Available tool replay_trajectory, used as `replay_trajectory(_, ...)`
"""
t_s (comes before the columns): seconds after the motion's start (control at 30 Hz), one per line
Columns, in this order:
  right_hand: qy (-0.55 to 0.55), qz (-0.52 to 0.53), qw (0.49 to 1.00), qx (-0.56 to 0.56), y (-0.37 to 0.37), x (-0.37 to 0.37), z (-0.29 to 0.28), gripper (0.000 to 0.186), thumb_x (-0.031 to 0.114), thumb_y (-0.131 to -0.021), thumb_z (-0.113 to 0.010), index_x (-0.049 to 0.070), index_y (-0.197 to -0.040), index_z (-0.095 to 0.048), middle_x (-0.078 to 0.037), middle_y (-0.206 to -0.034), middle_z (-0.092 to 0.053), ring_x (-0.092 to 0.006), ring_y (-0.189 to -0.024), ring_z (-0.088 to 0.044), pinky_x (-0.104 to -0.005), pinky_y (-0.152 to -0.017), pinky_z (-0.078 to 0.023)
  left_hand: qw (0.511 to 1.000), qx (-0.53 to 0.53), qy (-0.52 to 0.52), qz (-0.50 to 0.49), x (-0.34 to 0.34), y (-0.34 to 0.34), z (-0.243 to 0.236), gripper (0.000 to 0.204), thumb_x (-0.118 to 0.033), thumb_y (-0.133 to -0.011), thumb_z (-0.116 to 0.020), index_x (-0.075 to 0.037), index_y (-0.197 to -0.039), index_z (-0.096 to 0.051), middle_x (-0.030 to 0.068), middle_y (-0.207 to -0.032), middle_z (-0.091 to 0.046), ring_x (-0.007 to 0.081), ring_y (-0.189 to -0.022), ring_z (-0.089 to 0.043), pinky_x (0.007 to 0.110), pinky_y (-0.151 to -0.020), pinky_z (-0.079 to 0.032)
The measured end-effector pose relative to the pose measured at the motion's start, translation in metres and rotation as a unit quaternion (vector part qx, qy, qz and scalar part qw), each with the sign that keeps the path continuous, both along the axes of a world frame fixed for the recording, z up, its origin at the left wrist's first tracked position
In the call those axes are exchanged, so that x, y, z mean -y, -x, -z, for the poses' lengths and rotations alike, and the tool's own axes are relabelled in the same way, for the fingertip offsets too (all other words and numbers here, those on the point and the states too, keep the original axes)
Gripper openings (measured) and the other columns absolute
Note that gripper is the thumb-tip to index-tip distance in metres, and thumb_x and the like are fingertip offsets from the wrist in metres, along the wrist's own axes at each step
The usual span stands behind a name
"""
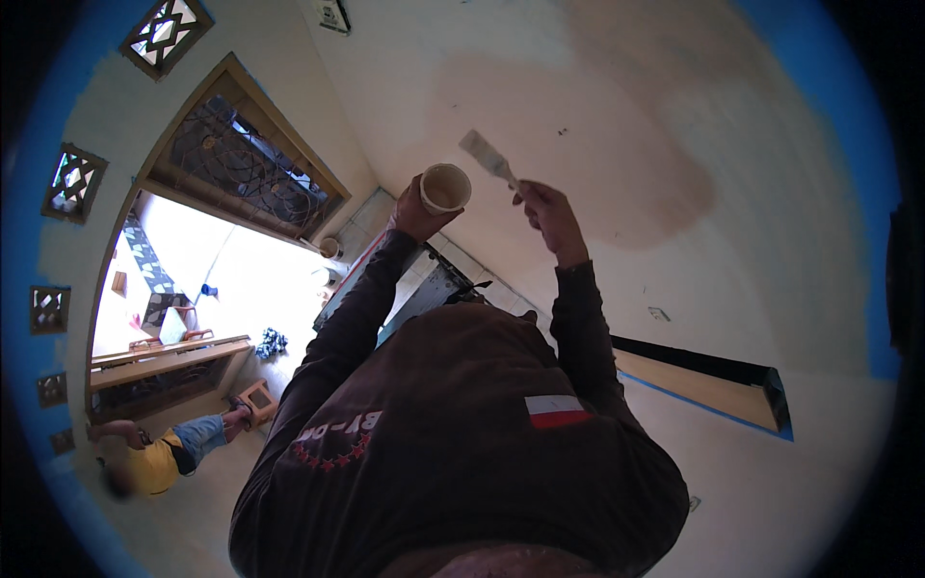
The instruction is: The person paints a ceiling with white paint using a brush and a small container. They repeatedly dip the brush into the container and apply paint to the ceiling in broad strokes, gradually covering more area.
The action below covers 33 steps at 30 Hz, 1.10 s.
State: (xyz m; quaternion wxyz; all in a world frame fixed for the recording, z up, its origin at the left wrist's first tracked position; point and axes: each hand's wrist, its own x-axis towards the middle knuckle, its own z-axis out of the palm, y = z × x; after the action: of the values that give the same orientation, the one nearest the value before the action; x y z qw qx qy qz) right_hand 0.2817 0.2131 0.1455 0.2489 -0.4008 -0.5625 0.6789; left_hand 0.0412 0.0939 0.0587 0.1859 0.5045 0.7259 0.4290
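My left hand [416,214] is wrapped round a small whitish tub [446,189], its round mouth facing up and its inside pale. To the right, my right hand [549,214] grips the handle of a flat paintbrush [484,152]. The brush's pale, wide bristles point up and left, a short way from the tub and not touching it. A damp, darker patch [665,183] spreads over the pale wall in front of the brush. From this view I cannot tell whether the bristles touch the wall.
Below my arms is a dark-topped platform [438,287]. A bucket [330,248] stands by the doorway at left, near a barred window [246,159]. Another person in a yellow shirt [159,467] is at the lower left, feet by a wooden stool [258,400]. A recess [703,385] opens at right.
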Motion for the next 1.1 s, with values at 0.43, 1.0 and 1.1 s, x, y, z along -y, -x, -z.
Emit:
replay_trajectory(0.43, -0.544, 0.220, 0.810, 0.018, 0.116, -0.160, -0.077, 0.023, 0.021, -0.097, -0.062, 0.001, -0.103, -0.072, -0.015, -0.082, -0.072, -0.0275, -0.074, -0.069, -0.0380, -0.068, -0.053, 1.000, -0.007, -0.005, -0.004, -0.003, 0.000, 0.006, 0.089, -0.041, -0.066, -0.093, -0.004, -0.134, -0.049, 0.0184, -0.122, -0.066, 0.0363, -0.114, -0.066, 0.048, -0.093, -0.055)
replay_trajectory(1.0, -0.625, 0.309, 0.664, 0.271, 0.046, -0.157, -0.083, 0.019, 0.019, -0.098, -0.058, 0.006, -0.108, -0.068, -0.016, -0.097, -0.070, -0.0349, -0.090, -0.069, -0.0455, -0.078, -0.056, 1.000, -0.006, -0.020, 0.002, -0.003, 0.002, 0.006, 0.089, -0.040, -0.067, -0.093, -0.007, -0.135, -0.047, 0.0193, -0.124, -0.064, 0.0378, -0.115, -0.064, 0.049, -0.093, -0.054)
replay_trajectory(1.1, -0.601, 0.336, 0.676, 0.262, 0.001, -0.137, -0.079, 0.019, 0.019, -0.099, -0.059, 0.006, -0.109, -0.069, -0.017, -0.099, -0.071, -0.0360, -0.091, -0.069, -0.0452, -0.076, -0.056, 1.000, -0.004, -0.003, 0.002, -0.002, 0.001, 0.007, 0.089, -0.039, -0.066, -0.093, -0.009, -0.136, -0.046, 0.0187, -0.125, -0.064, 0.0377, -0.116, -0.064, 0.050, -0.093, -0.054)
